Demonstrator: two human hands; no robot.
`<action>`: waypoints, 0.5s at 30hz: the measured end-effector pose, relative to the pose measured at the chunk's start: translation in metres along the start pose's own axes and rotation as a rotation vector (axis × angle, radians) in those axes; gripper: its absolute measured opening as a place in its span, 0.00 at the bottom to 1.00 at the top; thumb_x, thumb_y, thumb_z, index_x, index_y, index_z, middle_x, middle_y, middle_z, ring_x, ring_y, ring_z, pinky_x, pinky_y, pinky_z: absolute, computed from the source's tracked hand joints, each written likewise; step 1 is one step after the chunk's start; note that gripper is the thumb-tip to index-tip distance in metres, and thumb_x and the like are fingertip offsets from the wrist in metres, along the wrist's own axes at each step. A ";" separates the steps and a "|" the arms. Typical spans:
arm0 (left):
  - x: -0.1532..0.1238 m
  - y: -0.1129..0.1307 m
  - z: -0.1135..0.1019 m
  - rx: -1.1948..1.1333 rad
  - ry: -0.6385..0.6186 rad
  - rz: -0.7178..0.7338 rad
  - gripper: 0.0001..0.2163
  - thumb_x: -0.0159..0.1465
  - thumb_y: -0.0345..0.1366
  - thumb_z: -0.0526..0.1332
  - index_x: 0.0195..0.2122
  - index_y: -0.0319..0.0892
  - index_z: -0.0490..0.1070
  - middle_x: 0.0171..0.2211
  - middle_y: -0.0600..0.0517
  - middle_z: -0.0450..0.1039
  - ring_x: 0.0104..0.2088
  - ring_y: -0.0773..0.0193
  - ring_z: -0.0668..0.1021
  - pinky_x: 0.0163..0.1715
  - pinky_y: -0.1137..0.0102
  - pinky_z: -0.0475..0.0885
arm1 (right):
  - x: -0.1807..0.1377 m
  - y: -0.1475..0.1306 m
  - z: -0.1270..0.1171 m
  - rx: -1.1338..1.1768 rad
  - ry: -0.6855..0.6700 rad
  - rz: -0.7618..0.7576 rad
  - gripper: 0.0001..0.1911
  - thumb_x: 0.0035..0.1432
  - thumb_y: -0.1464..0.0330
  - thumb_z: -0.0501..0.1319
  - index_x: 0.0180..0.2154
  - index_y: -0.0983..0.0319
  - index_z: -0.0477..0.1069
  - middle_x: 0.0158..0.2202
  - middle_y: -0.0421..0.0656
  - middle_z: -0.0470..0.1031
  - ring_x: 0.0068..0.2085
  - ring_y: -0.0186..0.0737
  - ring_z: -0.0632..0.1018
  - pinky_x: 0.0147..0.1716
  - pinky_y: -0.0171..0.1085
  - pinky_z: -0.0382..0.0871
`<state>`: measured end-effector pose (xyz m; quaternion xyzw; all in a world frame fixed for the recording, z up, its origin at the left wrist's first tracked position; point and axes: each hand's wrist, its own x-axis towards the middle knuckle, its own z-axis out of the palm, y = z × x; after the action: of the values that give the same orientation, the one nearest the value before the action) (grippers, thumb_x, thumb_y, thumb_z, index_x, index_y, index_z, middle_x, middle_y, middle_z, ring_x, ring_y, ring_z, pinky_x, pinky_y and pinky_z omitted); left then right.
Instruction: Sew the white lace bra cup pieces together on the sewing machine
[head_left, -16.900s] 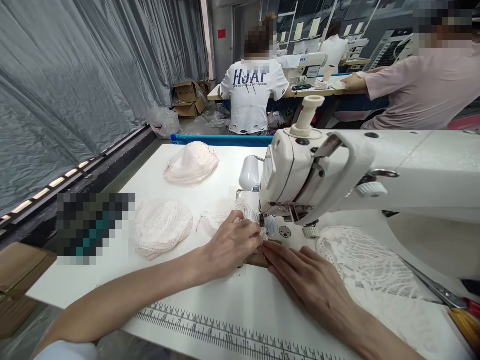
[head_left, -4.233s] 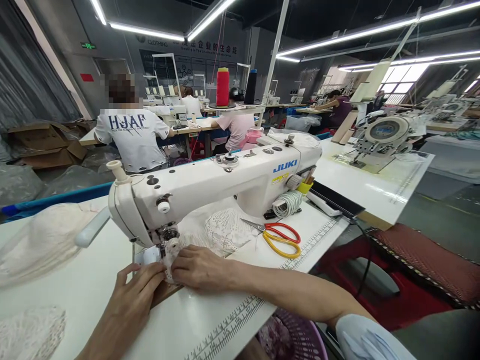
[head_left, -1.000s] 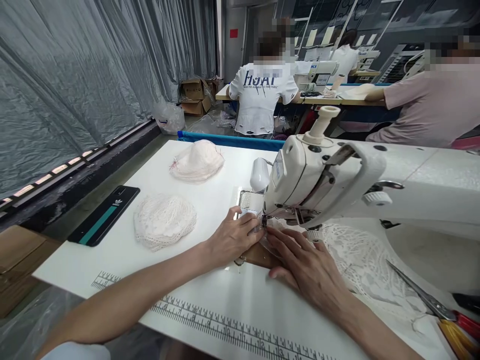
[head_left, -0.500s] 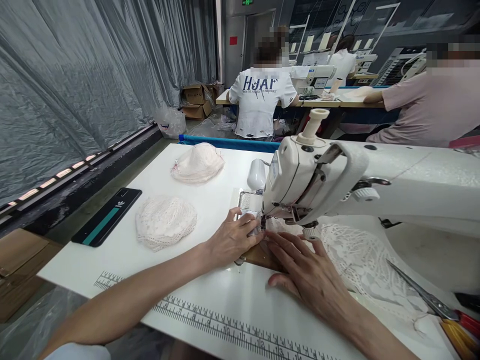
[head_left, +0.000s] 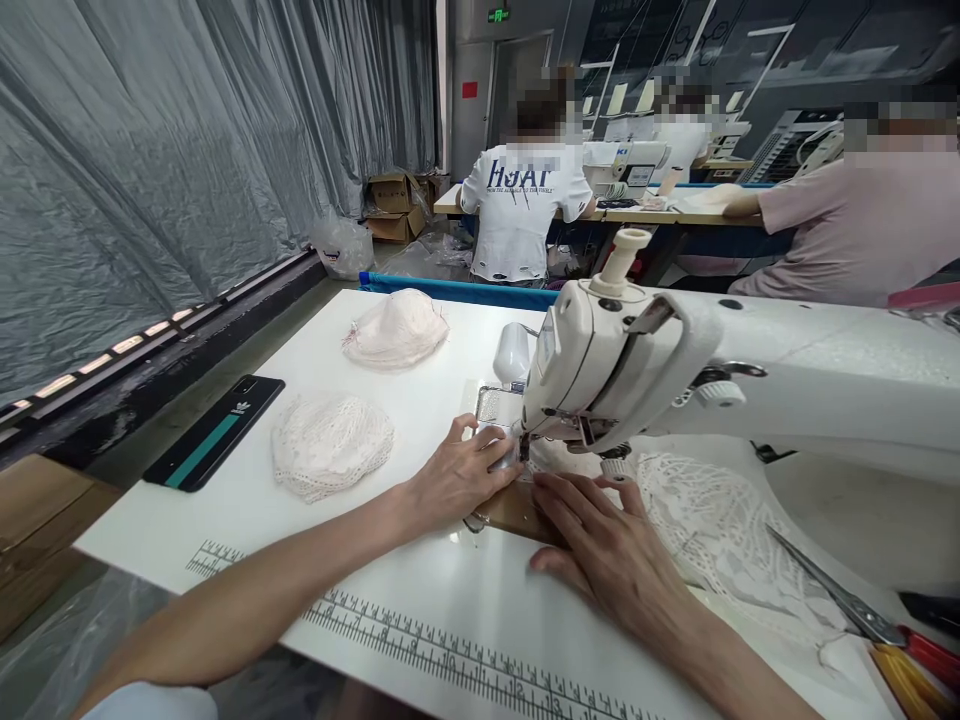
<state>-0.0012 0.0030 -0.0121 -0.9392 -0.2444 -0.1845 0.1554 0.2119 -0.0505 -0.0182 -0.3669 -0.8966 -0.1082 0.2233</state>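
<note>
Under the head of a white sewing machine [head_left: 592, 350], a piece of white lace fabric [head_left: 562, 458] lies by the needle. My left hand [head_left: 461, 475] is just left of the needle, fingers bent, with thumb and forefinger closed at the fabric's edge; its fingertips are partly hidden. Flat on the right side of the needle lies my right hand [head_left: 600, 535], fingers stretched out over the fabric and a brown plate [head_left: 510, 510], thumb apart. More white lace [head_left: 705, 510] spreads beneath the machine arm, to the right of this hand.
Left on the white table [head_left: 420, 580] are a lace pile [head_left: 330, 445], a stack of pale pink cups [head_left: 397, 328] and a black phone [head_left: 214, 432]. Scissors [head_left: 832, 585] lie open at right. A printed ruler [head_left: 450, 655] runs along the front edge. People sit sewing ahead.
My right hand has drawn slightly back from the needle, leaving a small gap between the hands. My left hand stays almost in place. The view has shifted slightly.
</note>
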 end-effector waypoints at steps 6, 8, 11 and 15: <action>0.000 0.002 -0.004 -0.012 0.052 0.009 0.09 0.66 0.25 0.50 0.42 0.38 0.67 0.39 0.49 0.74 0.49 0.63 0.70 0.48 0.62 0.54 | 0.002 0.002 0.002 -0.048 0.004 0.082 0.23 0.66 0.56 0.46 0.46 0.66 0.69 0.47 0.53 0.75 0.40 0.47 0.75 0.44 0.49 0.56; 0.000 0.001 -0.003 -0.015 0.056 0.004 0.08 0.66 0.24 0.50 0.41 0.38 0.67 0.39 0.49 0.74 0.48 0.64 0.70 0.48 0.62 0.54 | 0.004 0.002 0.004 -0.077 0.015 0.117 0.20 0.66 0.59 0.48 0.46 0.66 0.69 0.47 0.53 0.74 0.39 0.47 0.75 0.44 0.49 0.57; -0.002 0.000 -0.002 -0.052 0.051 -0.034 0.10 0.66 0.22 0.49 0.42 0.37 0.67 0.41 0.48 0.74 0.49 0.64 0.70 0.48 0.61 0.54 | 0.009 0.003 0.005 -0.097 0.015 0.171 0.15 0.65 0.64 0.51 0.42 0.66 0.70 0.42 0.53 0.76 0.37 0.47 0.75 0.42 0.48 0.58; -0.005 0.005 -0.021 -0.276 -0.048 -0.175 0.16 0.64 0.24 0.52 0.52 0.43 0.65 0.53 0.45 0.68 0.55 0.56 0.66 0.48 0.56 0.55 | 0.014 -0.003 -0.013 0.204 -0.021 0.144 0.17 0.66 0.70 0.47 0.33 0.64 0.72 0.32 0.48 0.77 0.32 0.43 0.75 0.39 0.45 0.62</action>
<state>-0.0083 -0.0108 0.0031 -0.9308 -0.3015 -0.2068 0.0024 0.2049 -0.0488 -0.0006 -0.4068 -0.8765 0.0037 0.2573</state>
